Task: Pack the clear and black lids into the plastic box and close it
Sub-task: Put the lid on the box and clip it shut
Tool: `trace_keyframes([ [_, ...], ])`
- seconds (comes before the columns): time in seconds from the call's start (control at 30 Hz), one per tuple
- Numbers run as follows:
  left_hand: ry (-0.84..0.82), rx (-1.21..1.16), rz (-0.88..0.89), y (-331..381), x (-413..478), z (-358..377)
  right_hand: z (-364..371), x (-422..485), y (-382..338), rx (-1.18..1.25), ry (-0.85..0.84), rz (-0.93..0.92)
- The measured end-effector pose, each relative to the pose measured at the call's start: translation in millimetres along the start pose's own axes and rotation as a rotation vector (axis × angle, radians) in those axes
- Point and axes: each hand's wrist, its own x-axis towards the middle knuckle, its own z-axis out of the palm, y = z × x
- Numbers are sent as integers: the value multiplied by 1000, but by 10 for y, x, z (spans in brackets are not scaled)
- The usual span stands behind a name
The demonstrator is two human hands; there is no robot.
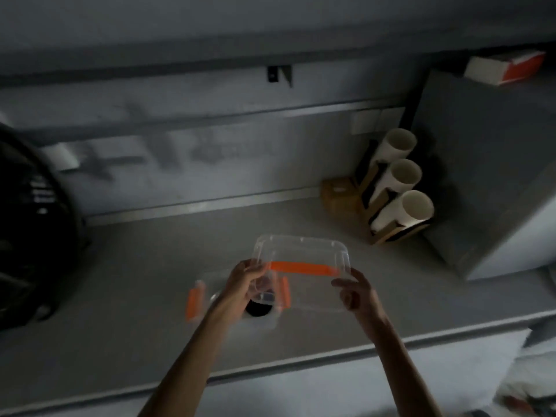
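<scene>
A clear plastic box [210,299] with orange side latches sits on the grey counter [120,296]. Inside it I see a black lid [258,308] and something clear above it, blurred. The box's clear cover [304,254] with an orange handle strip hangs tilted above the box's right side. My left hand [249,278] grips the cover's left edge. My right hand [356,291] holds its right front corner with the fingertips.
A cardboard rack with three white tubes [397,182] stands at the back right beside a grey cabinet [487,176]. A black round object [27,224] fills the left edge. The counter's front edge [270,368] runs below my arms.
</scene>
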Motion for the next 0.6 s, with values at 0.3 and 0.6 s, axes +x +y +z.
trace_keyframes([
  [0.3,298,84,42,-326,-906,-1321,1378,-355,754,-287,-14,-173],
  [0.6,623,481,364,-1016,-1084,-1065,1263,-690,1111,-724,206,-218],
])
